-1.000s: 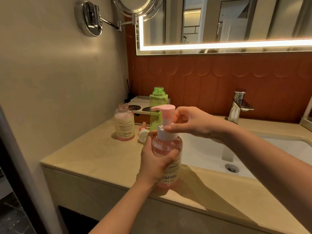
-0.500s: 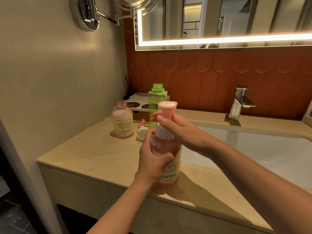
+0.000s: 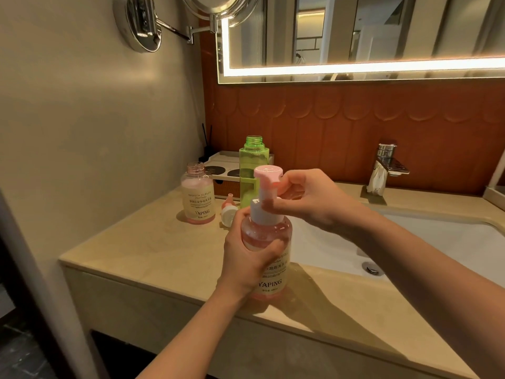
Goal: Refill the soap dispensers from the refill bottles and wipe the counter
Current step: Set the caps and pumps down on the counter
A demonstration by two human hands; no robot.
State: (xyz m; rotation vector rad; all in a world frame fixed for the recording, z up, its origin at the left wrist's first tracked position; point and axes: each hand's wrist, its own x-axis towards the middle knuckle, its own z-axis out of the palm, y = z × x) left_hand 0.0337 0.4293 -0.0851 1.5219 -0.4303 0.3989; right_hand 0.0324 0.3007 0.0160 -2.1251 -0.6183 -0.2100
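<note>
A clear pink soap dispenser (image 3: 269, 233) with a cream YAPING label stands near the counter's front edge. My left hand (image 3: 247, 257) grips its body. My right hand (image 3: 306, 199) grips the pink and white pump head (image 3: 266, 177) on top, with fingers curled round the collar. Behind stands an uncapped pink refill bottle (image 3: 197, 196) with the same label, and an uncapped green bottle (image 3: 252, 165). A small pink and white cap (image 3: 228, 210) lies between them on the beige counter (image 3: 153, 242).
The white sink basin (image 3: 423, 242) with its drain lies to the right, and a chrome faucet (image 3: 385, 165) stands behind it. A white tray with dark coasters (image 3: 222, 166) sits in the back corner. A swing-arm mirror (image 3: 144, 23) projects from the left wall.
My right hand has shifted round the pump head, whose nozzle has turned. My left hand keeps its hold on the dispenser body, which stays in place.
</note>
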